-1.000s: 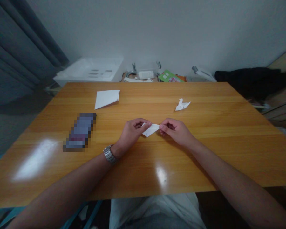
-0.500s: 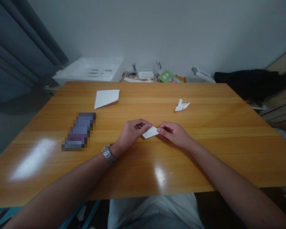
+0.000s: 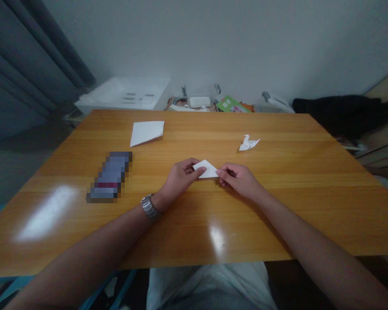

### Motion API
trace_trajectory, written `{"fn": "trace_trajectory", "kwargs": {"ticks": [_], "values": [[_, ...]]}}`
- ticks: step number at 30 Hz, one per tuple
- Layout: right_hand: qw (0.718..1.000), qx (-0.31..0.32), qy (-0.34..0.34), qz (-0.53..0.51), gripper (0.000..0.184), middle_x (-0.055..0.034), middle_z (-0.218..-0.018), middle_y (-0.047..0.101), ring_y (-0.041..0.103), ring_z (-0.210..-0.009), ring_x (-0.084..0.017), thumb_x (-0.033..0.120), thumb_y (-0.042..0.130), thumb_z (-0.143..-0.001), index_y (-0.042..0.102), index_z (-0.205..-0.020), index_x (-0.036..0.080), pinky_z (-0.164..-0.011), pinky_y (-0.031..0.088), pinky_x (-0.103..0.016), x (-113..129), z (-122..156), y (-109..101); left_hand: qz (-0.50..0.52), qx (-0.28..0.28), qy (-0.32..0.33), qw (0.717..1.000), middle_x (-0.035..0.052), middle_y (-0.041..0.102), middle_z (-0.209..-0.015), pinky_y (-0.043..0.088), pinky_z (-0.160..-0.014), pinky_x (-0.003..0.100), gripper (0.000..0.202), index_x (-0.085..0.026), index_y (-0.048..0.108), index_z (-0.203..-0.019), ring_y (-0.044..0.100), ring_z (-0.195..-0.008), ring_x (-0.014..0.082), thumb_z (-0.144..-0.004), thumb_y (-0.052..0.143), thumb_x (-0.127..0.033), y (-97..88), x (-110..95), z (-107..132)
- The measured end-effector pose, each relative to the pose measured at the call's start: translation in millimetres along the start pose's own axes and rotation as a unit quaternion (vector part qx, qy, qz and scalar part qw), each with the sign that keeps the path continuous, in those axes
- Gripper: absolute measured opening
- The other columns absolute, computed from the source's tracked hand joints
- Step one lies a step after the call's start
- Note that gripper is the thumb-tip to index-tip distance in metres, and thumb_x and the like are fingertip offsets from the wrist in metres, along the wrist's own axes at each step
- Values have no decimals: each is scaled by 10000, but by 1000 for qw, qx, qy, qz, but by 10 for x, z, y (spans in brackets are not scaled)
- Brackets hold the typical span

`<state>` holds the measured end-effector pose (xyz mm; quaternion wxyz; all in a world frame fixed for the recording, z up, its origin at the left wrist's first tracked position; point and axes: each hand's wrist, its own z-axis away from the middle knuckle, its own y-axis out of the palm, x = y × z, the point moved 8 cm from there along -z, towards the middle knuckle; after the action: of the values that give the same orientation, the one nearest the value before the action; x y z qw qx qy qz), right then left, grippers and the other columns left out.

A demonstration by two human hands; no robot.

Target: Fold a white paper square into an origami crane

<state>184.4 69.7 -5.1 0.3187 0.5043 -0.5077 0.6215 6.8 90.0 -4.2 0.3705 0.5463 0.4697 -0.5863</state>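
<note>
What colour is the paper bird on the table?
The paper bird is white, seen best in the head view.

The left hand (image 3: 181,177) is holding 1 folded paper (image 3: 210,171); the right hand (image 3: 236,177) is pinching its right tip. Beyond the right hand, 1 paper bird (image 3: 248,144) is resting; left of the left hand, 1 pixelated device (image 3: 111,175) is lying.
</note>
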Motion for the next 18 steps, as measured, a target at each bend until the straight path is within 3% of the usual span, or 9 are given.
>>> {"fn": "trace_trajectory", "kwargs": {"ticks": [4,7,12,15,18], "values": [[998,37,-8,55,372,-13,-701,668,595,-638,-152,496,562,-977,647,-776,194,-632,460,-282,21,22,72,3,1,14,1000,62,740,-912,519,-707,245,330,-130,704,-987,670,-795,157,-847,732,-427,-7,-20,-7],[995,20,-35,96,305,-18,-780,687,597,-697,-162,453,572,-975,680,-847,198,-660,455,-288,69,18,59,-5,23,23,999,61,736,-910,516,-700,246,320,-132,697,-990,669,-788,156,-849,726,-418,26,-14,-21],[999,-8,-39,28,251,-30,-885,709,638,-773,-177,459,629,-937,668,-952,211,-707,495,-293,65,-4,56,-53,66,35,996,56,737,-902,529,-698,255,280,-150,709,-989,677,-789,162,-868,707,-403,106,-46,2],[999,-16,-22,-18,243,-35,-908,727,668,-813,-184,447,669,-910,662,-972,212,-737,519,-298,25,-12,69,-39,84,38,995,65,741,-959,548,-728,261,322,-157,681,-1095,694,-829,163,-870,714,-385,150,-79,37],[999,-16,-14,-37,253,-37,-908,732,675,-809,-182,455,674,-905,674,-967,209,-736,531,-300,11,-17,87,-38,86,35,995,33,707,-863,530,-665,242,384,-161,644,-1168,674,-752,141,-862,724,-377,167,-85,50]]}}
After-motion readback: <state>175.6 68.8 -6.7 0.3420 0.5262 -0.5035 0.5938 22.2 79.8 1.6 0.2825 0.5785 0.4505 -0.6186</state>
